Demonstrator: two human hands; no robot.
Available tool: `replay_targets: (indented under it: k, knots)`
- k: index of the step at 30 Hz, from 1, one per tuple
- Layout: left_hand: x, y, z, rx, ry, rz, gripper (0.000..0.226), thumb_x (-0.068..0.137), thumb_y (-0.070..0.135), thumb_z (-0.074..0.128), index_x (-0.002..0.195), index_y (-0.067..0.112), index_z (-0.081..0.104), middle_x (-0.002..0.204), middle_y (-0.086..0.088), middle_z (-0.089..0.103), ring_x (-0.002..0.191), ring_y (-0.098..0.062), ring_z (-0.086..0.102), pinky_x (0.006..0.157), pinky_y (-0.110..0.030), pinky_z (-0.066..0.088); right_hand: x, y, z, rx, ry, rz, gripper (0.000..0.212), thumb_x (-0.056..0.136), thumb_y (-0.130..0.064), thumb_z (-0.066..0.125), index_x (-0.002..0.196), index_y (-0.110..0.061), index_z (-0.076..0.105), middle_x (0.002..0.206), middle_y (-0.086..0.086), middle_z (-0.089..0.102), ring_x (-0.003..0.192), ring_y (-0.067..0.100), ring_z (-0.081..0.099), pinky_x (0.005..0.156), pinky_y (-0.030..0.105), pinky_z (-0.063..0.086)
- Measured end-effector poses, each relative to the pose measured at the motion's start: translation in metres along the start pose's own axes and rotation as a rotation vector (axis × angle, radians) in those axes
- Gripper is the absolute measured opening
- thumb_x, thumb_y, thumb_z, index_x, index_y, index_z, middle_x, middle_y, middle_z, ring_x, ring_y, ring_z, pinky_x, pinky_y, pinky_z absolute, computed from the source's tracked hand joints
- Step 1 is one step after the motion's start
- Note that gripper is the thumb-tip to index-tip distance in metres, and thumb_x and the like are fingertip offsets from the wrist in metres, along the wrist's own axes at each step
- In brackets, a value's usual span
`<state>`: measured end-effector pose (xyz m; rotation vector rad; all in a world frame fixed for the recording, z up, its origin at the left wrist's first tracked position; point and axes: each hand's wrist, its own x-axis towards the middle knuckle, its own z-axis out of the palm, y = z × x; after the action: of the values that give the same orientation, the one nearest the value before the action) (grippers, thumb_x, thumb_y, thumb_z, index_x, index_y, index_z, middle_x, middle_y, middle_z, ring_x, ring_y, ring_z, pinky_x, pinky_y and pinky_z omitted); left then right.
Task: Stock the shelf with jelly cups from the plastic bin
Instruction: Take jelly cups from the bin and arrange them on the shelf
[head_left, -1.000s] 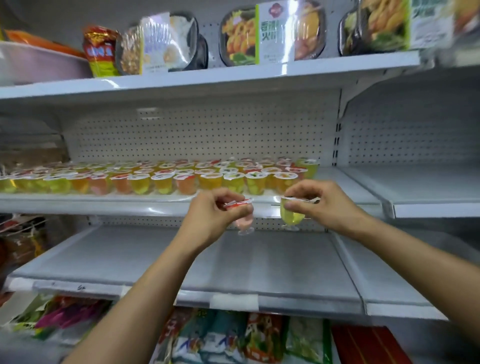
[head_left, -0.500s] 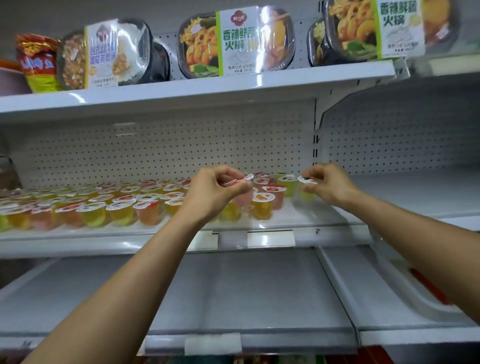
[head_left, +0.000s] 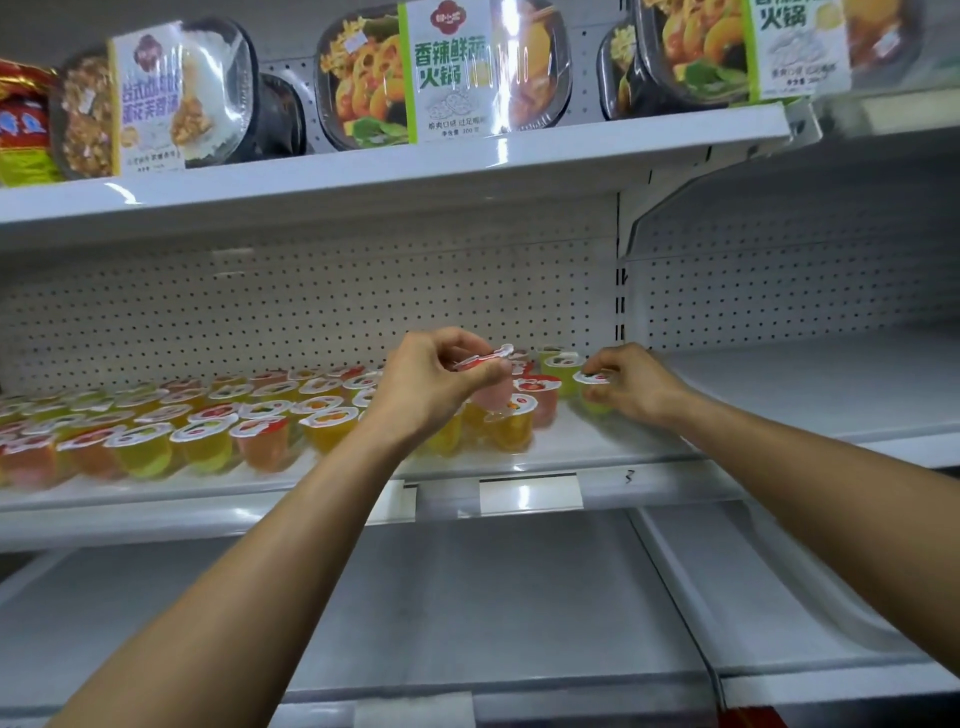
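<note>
Rows of jelly cups (head_left: 208, 421) in yellow, orange, red and green fill the left and middle of the white middle shelf (head_left: 519, 457). My left hand (head_left: 431, 384) pinches a pink jelly cup (head_left: 491, 395) by its lid, held just above the right end of the rows. My right hand (head_left: 634, 384) grips a green jelly cup (head_left: 592, 389) at the shelf surface, to the right of the last cups. The plastic bin is not in view.
A top shelf (head_left: 395, 166) just overhead carries boxed hot-pot meals (head_left: 441, 73) and a snack bag (head_left: 21, 124). A pegboard back wall (head_left: 311, 301) stands behind the cups. Bare white shelves lie below (head_left: 467, 597) and to the right (head_left: 805, 374).
Both hands rose from below the shelf edge and reached over the middle shelf with their cups. The right hand has lowered its green cup to the shelf beside the rows.
</note>
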<state>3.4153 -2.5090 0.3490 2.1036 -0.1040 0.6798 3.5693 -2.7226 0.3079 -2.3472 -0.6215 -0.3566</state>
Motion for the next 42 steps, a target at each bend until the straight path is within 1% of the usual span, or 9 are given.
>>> replay_targets:
  k: [3,5,8,14,20,22,26,37,42]
  knots:
    - [0.002,0.002,0.007,-0.015,0.005,-0.003,0.035,0.073,0.038,0.082,0.100,0.019,0.071,0.093,0.001,0.072,0.087,-0.013,0.067,0.071,-0.026,0.054,-0.010,-0.007,-0.011,-0.111,0.019,-0.028,0.054,0.082,-0.040,0.071,0.131,-0.025,0.057,0.138,0.006,0.050,0.131,0.025,0.036,0.109,0.039,0.032]
    - [0.006,0.006,0.012,-0.014,0.025,-0.010,0.048,0.071,0.041,0.084,0.110,0.021,0.064,0.099,0.000,0.071,0.091,-0.014,0.067,0.077,-0.032,0.056,-0.025,-0.025,-0.019,0.021,0.041,-0.131,0.062,0.083,-0.038,0.070,0.139,-0.038,0.045,0.142,0.001,0.043,0.133,0.018,0.032,0.105,0.034,0.033]
    - [0.013,0.015,0.022,0.002,0.069,-0.007,0.056,0.070,0.041,0.085,0.114,0.022,0.056,0.100,0.000,0.069,0.093,-0.014,0.067,0.084,-0.039,0.057,-0.050,-0.061,-0.022,0.314,-0.059,-0.267,0.064,0.083,-0.022,0.071,0.137,-0.044,0.044,0.125,-0.009,0.055,0.109,0.005,0.052,0.082,0.015,0.043]
    - [0.013,0.023,0.034,0.014,-0.017,0.058,0.045,0.079,0.042,0.078,0.115,0.022,0.059,0.104,0.005,0.068,0.094,-0.010,0.066,0.084,-0.036,0.057,-0.059,-0.075,-0.009,0.476,0.024,-0.282,0.042,0.080,-0.010,0.076,0.115,-0.026,0.059,0.095,-0.006,0.068,0.082,0.002,0.064,0.067,0.014,0.050]
    - [0.002,-0.010,0.032,0.748,0.012,0.223,0.040,0.085,0.056,0.062,0.119,0.036,0.065,0.125,0.006,0.065,0.120,-0.021,0.049,0.097,-0.037,0.033,-0.059,-0.043,-0.001,0.281,0.008,-0.076,0.042,0.078,-0.006,0.076,0.109,-0.027,0.056,0.094,-0.009,0.059,0.077,0.006,0.060,0.063,0.016,0.047]
    - [0.000,-0.018,0.033,0.866,-0.014,0.232,0.041,0.083,0.059,0.063,0.118,0.038,0.065,0.126,0.007,0.064,0.123,-0.020,0.046,0.098,-0.038,0.027,-0.058,-0.039,0.003,0.230,-0.018,-0.039,0.042,0.077,-0.004,0.075,0.107,-0.027,0.056,0.093,-0.007,0.058,0.075,0.008,0.059,0.062,0.019,0.050]
    - [0.000,-0.025,0.036,0.901,-0.007,0.250,0.037,0.084,0.054,0.065,0.117,0.038,0.065,0.123,0.009,0.065,0.123,-0.019,0.045,0.099,-0.037,0.024,-0.054,-0.033,0.013,0.187,-0.037,-0.012,0.037,0.077,-0.011,0.073,0.102,-0.029,0.052,0.102,-0.002,0.061,0.082,0.018,0.064,0.069,0.034,0.057]
    - [0.002,-0.030,0.043,0.902,-0.008,0.244,0.033,0.087,0.044,0.062,0.119,0.035,0.063,0.124,0.007,0.064,0.122,-0.020,0.047,0.097,-0.035,0.027,-0.052,-0.031,0.014,0.136,-0.084,-0.003,0.040,0.081,-0.017,0.071,0.112,-0.030,0.048,0.109,-0.001,0.061,0.087,0.016,0.061,0.068,0.028,0.052]
    - [-0.003,-0.027,0.041,0.869,-0.020,0.241,0.039,0.086,0.046,0.061,0.123,0.034,0.060,0.127,0.007,0.062,0.124,-0.019,0.047,0.101,-0.038,0.028,-0.068,-0.035,0.002,-0.223,-0.020,-0.040,0.056,0.086,-0.044,0.062,0.136,-0.029,0.041,0.130,0.000,0.046,0.116,0.024,0.050,0.092,0.040,0.048]
